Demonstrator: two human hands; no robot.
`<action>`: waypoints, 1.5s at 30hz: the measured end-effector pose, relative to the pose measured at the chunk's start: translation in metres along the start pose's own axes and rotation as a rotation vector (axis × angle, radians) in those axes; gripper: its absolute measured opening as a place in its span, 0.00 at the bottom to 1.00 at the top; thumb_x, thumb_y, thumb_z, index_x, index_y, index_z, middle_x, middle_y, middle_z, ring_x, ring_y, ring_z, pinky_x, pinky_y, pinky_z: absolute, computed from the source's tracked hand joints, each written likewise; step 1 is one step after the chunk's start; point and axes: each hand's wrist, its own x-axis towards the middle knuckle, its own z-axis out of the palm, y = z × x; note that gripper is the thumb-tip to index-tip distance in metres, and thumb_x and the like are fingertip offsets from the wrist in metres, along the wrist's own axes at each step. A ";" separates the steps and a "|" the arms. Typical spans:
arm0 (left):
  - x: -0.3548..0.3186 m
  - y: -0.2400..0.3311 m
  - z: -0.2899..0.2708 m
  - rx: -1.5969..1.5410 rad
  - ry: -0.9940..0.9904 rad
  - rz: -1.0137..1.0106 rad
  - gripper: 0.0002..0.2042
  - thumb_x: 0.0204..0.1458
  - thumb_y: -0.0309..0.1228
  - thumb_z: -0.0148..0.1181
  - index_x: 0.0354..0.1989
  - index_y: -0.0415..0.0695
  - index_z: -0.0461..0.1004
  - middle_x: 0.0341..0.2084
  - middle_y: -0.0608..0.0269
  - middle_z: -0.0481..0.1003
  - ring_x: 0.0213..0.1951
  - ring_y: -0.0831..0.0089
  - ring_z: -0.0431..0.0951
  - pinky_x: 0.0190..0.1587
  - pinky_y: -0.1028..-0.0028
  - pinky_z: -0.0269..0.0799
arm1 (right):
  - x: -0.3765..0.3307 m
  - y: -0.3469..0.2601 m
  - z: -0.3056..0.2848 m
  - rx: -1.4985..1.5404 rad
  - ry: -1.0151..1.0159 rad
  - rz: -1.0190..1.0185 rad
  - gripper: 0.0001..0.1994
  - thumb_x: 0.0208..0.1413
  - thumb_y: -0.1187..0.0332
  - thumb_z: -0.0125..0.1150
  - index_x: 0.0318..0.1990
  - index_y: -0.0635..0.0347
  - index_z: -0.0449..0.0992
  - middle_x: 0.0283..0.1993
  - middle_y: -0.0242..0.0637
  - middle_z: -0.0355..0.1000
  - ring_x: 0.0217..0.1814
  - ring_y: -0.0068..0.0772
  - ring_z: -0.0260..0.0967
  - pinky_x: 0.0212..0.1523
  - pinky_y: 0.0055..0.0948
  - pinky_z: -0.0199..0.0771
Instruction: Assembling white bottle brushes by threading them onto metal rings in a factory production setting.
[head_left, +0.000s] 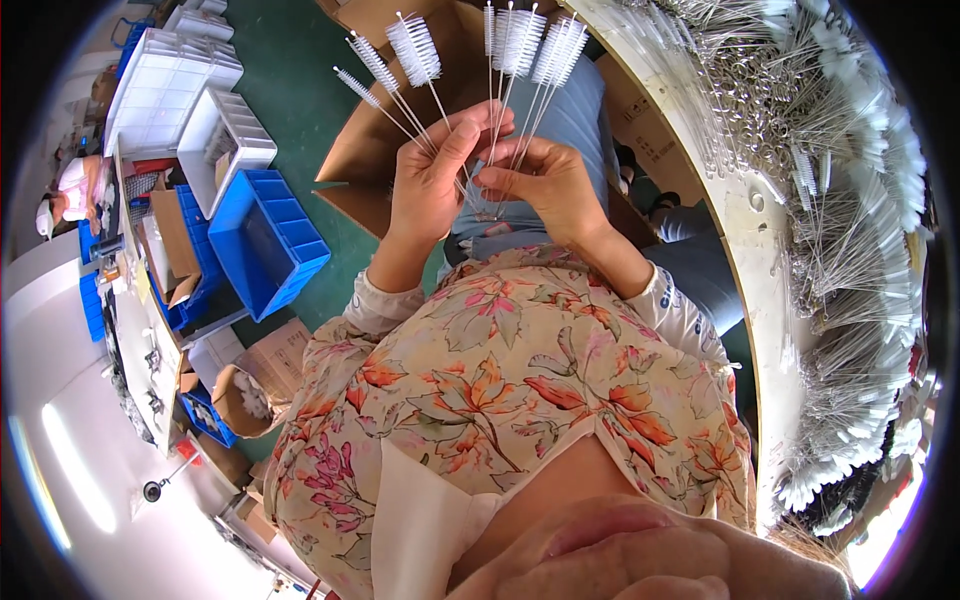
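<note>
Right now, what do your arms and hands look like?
They're human: the left hand and right hand are bare, without gloves. The left sleeve and right sleeve are whitish; bluish print shows on the right one. No cables show.

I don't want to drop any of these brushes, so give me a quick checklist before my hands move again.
1. Left grip closed on brush wires: ok.
2. Right grip pinching brush wires: ok.
3. White bristle heads clear of the fingers: ok.
4. Bristle heads in one bunch: not ok, fanned into two groups.
5. Lower wire ends joined: cannot tell, too small.
6. More brushes on the table at right: ok.
</note>
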 end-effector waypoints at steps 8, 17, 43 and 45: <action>-0.001 0.002 -0.001 0.011 0.014 -0.006 0.17 0.60 0.32 0.44 0.51 0.31 0.67 0.46 0.48 0.72 0.48 0.64 0.73 0.51 0.68 0.69 | 0.001 0.000 0.003 -0.004 0.034 0.020 0.08 0.50 0.77 0.62 0.38 0.64 0.75 0.34 0.34 0.74 0.35 0.24 0.73 0.36 0.25 0.78; -0.001 0.000 -0.001 0.020 0.006 -0.025 0.18 0.60 0.33 0.44 0.50 0.31 0.67 0.46 0.48 0.72 0.48 0.64 0.73 0.51 0.67 0.69 | -0.001 0.000 0.003 0.031 0.046 0.015 0.06 0.48 0.77 0.63 0.35 0.65 0.75 0.32 0.34 0.75 0.31 0.19 0.71 0.32 0.19 0.74; -0.012 -0.014 -0.007 0.192 0.267 0.020 0.06 0.52 0.22 0.55 0.35 0.31 0.73 0.32 0.53 0.77 0.36 0.70 0.77 0.43 0.75 0.72 | 0.000 -0.002 0.002 0.006 0.107 0.022 0.08 0.45 0.77 0.66 0.32 0.67 0.73 0.25 0.34 0.72 0.24 0.20 0.68 0.27 0.19 0.70; -0.011 -0.021 -0.010 0.077 0.330 0.199 0.06 0.54 0.25 0.53 0.37 0.34 0.72 0.31 0.56 0.77 0.34 0.71 0.77 0.41 0.74 0.71 | 0.004 -0.001 0.002 0.012 0.151 -0.019 0.07 0.45 0.77 0.66 0.31 0.66 0.73 0.25 0.34 0.72 0.24 0.20 0.68 0.28 0.19 0.70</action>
